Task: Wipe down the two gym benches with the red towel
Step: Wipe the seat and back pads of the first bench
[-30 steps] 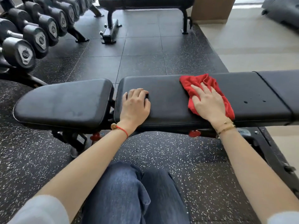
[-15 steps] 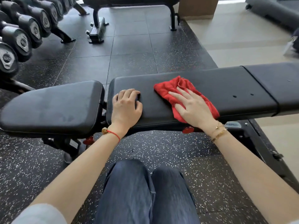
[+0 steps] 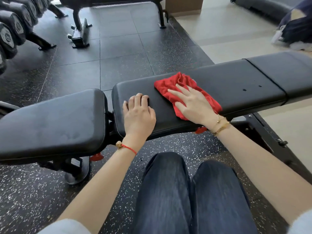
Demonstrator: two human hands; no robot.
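Near bench (image 3: 236, 85) running across the view, black padded. On its long pad: right hand (image 3: 194, 102) flat on the red towel (image 3: 177, 81); left hand (image 3: 138, 114) just beside, fingers curled, touching the pad. Beyond the near bench: second bench (image 3: 79, 33), dumbbells (image 3: 10, 31) at far left.

Left grip (image 3: 138, 114): thin red cord bracelet (image 3: 129, 148) with small tan bead at wrist. Right grip (image 3: 195, 103): two slim gold chain bracelets (image 3: 220, 124) at wrist. Pale grey-white sleeves (image 3: 65, 227) pushed up past elbows. Dark blue denim trousers (image 3: 190, 191).
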